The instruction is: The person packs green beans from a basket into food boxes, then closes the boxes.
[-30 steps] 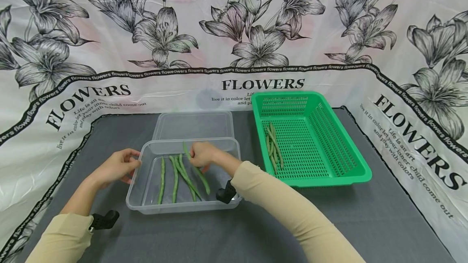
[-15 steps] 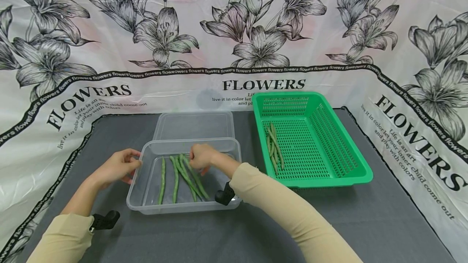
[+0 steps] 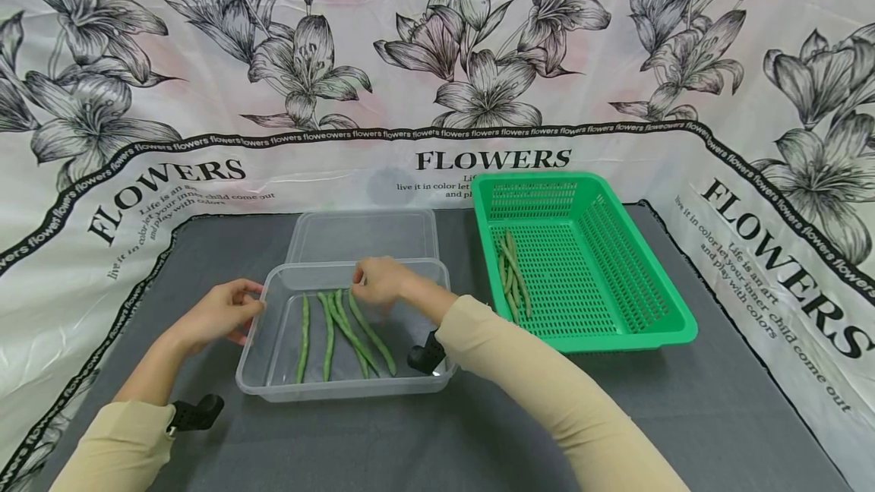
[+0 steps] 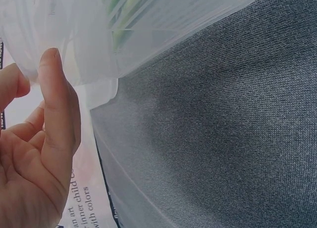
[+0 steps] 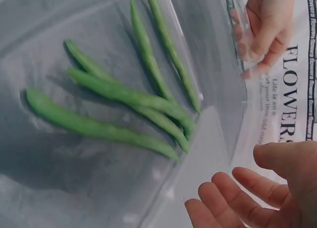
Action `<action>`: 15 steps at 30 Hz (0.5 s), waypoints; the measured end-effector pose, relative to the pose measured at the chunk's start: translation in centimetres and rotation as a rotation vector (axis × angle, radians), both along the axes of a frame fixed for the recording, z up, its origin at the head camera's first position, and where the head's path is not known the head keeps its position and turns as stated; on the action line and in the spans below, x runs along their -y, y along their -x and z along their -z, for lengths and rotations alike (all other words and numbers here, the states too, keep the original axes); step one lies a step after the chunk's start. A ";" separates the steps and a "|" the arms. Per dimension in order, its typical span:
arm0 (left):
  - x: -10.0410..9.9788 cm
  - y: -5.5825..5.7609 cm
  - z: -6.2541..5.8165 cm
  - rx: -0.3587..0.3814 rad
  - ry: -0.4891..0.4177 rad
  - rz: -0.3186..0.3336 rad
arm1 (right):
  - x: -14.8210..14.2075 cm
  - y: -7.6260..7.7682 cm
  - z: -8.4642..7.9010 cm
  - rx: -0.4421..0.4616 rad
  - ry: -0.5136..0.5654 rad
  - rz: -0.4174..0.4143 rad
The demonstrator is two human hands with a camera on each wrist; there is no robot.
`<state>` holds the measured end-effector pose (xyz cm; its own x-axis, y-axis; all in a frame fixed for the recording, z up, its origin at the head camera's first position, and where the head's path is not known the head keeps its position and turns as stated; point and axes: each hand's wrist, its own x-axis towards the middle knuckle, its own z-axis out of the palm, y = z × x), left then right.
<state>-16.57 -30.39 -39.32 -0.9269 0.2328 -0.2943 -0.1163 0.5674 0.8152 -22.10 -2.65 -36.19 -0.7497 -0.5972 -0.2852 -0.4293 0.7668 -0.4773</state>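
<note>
My left hand (image 3: 220, 310) holds the left rim of a clear plastic container (image 3: 335, 393), with fingertips at its edge in the left wrist view. Inside the container several green beans lie lengthwise on the bottom, two of them crossing. The rightmost green bean (image 3: 372, 336) lies slanted and apart from the others. Over the container's back right part is my right hand (image 3: 383, 283), its fingers loosely bent with nothing between them in the right wrist view. That hand hovers past the far ends of the beans.
A green plastic basket (image 3: 615, 339) stands to the right, with several duller beans (image 3: 513, 279) along its left side. The clear lid (image 3: 362, 235) lies behind the container. Flower-printed cloth (image 3: 492, 44) hangs behind the grey table (image 3: 478, 431).
My right hand laid a green bean down at the right of the others, let it go and drew slightly up and back. My left hand stayed at the container's rim.
</note>
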 end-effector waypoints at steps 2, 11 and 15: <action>0.0 0.0 0.0 0.001 -0.003 0.000 | -0.3 0.2 -0.5 -0.025 0.006 -0.001; 0.1 -0.1 0.0 -0.001 -0.012 -0.003 | -1.9 1.7 -2.5 -0.138 -0.016 -0.015; 0.1 -0.1 0.1 0.000 -0.013 -0.001 | -2.9 2.5 -3.9 -0.167 -0.009 -0.022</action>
